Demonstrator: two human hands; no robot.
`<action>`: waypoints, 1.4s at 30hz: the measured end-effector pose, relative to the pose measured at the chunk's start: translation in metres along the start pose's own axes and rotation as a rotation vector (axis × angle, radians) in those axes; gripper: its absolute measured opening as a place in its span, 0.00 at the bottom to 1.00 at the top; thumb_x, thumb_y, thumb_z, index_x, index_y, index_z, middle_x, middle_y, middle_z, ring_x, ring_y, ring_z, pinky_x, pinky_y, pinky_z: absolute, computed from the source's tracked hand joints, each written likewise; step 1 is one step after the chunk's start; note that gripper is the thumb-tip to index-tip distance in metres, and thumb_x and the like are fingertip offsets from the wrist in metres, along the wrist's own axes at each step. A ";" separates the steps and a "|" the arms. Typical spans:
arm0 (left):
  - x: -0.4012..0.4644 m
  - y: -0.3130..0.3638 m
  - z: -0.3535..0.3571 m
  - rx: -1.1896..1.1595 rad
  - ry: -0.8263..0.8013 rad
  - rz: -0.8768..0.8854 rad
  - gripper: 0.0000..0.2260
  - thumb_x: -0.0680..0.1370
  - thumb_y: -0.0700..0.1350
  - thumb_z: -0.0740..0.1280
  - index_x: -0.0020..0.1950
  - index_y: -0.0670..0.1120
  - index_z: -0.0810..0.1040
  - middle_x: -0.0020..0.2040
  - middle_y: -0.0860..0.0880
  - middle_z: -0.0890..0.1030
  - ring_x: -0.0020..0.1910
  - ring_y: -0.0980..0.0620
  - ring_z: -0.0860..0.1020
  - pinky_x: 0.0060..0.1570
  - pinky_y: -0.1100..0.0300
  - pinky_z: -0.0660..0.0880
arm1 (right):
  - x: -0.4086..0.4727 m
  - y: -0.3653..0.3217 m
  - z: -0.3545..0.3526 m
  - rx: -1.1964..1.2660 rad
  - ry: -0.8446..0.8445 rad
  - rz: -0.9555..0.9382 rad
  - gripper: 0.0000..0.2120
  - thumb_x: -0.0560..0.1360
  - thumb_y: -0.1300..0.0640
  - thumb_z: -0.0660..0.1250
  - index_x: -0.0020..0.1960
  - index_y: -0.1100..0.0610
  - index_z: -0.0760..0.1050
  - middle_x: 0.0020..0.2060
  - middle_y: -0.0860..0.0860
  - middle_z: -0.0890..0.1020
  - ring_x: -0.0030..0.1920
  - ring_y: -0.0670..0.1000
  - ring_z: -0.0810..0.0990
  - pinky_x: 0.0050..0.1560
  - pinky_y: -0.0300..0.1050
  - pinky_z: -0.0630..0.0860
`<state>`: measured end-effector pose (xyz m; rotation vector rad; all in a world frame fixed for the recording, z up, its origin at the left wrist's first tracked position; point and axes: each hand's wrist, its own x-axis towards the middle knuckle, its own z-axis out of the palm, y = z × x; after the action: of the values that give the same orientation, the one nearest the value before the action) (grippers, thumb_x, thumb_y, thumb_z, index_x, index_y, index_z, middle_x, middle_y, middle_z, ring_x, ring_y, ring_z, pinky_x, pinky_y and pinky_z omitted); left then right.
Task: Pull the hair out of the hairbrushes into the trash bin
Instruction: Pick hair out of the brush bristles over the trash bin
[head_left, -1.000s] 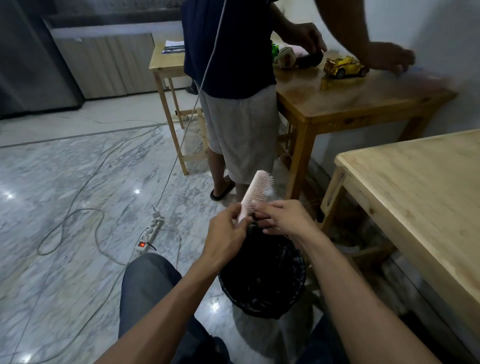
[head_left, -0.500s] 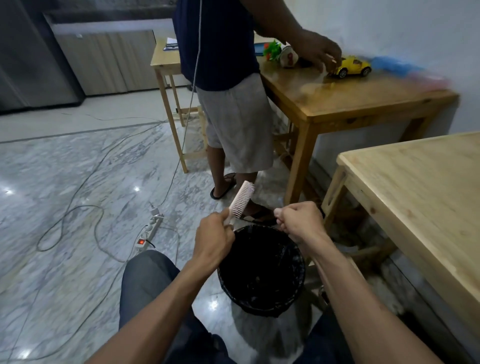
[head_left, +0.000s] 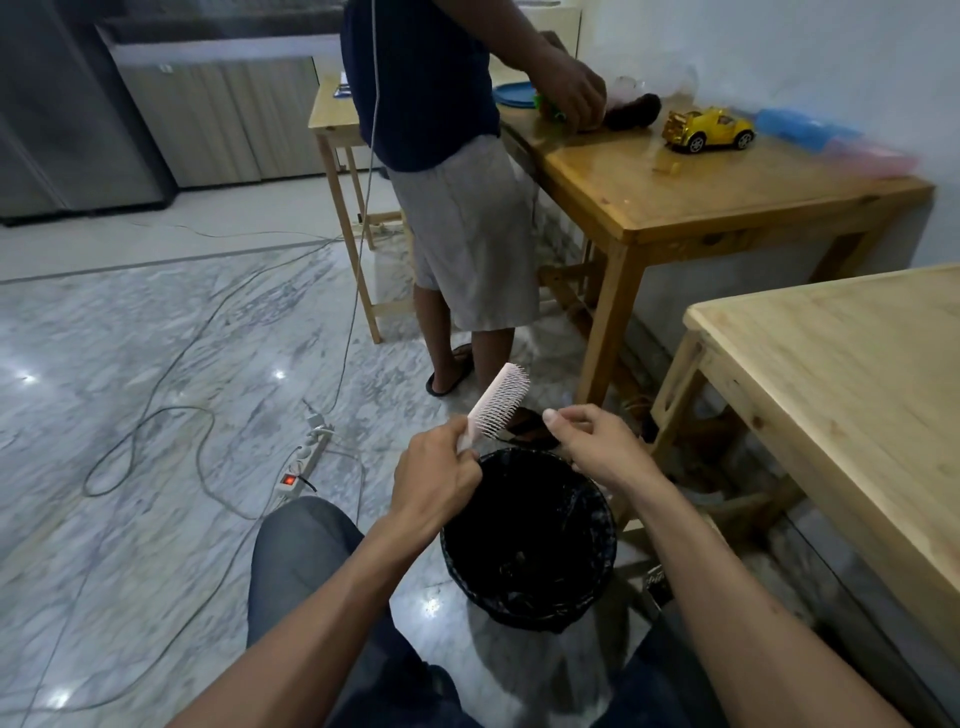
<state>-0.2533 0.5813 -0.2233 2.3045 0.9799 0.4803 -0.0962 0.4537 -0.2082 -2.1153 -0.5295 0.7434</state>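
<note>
My left hand (head_left: 436, 478) grips the handle of a pale pink hairbrush (head_left: 497, 402), which tilts up and to the right with its bristles facing my right hand. My right hand (head_left: 592, 447) hovers just right of the brush, over the far rim of the black trash bin (head_left: 519, 613). Its fingers are curled and the thumb tip lies close to the fingertips. I can make out no strand of hair between them or in the bristles. The bin stands on the floor between my knees, with dark clumps at its bottom.
Another person (head_left: 467, 234) stands just beyond the bin, hands on a dark wooden table (head_left: 701, 192) bearing a yellow toy car (head_left: 709, 129). A light wooden table (head_left: 857, 389) is close on my right. A power strip (head_left: 301, 465) and cables (head_left: 156, 415) lie on the marble floor to the left.
My right hand pinched at the bristles, pulled away to the right as a fist, and has now come back toward the brush. The left hand keeps hold of the brush.
</note>
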 end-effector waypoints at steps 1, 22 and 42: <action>0.000 0.002 -0.001 -0.027 -0.013 -0.002 0.11 0.75 0.42 0.67 0.57 0.49 0.81 0.36 0.48 0.79 0.34 0.46 0.76 0.30 0.55 0.66 | 0.003 -0.001 0.001 0.074 -0.013 -0.016 0.26 0.78 0.37 0.67 0.70 0.50 0.75 0.63 0.51 0.80 0.60 0.52 0.82 0.61 0.54 0.81; 0.007 -0.013 -0.012 0.338 -0.075 0.103 0.12 0.83 0.51 0.60 0.64 0.51 0.77 0.44 0.45 0.83 0.42 0.40 0.81 0.36 0.51 0.74 | 0.015 0.008 0.013 0.274 0.094 0.189 0.07 0.79 0.65 0.70 0.43 0.65 0.83 0.37 0.60 0.86 0.32 0.50 0.82 0.36 0.42 0.82; 0.009 0.040 -0.029 -0.141 -0.059 0.086 0.11 0.76 0.47 0.70 0.56 0.53 0.85 0.42 0.48 0.86 0.42 0.47 0.83 0.43 0.48 0.80 | 0.002 -0.052 -0.015 0.818 0.044 0.065 0.12 0.79 0.57 0.72 0.60 0.59 0.79 0.49 0.56 0.86 0.41 0.50 0.87 0.40 0.45 0.85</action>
<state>-0.2414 0.5761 -0.1746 2.2279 0.7957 0.4976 -0.0907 0.4764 -0.1597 -1.3813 -0.0889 0.7760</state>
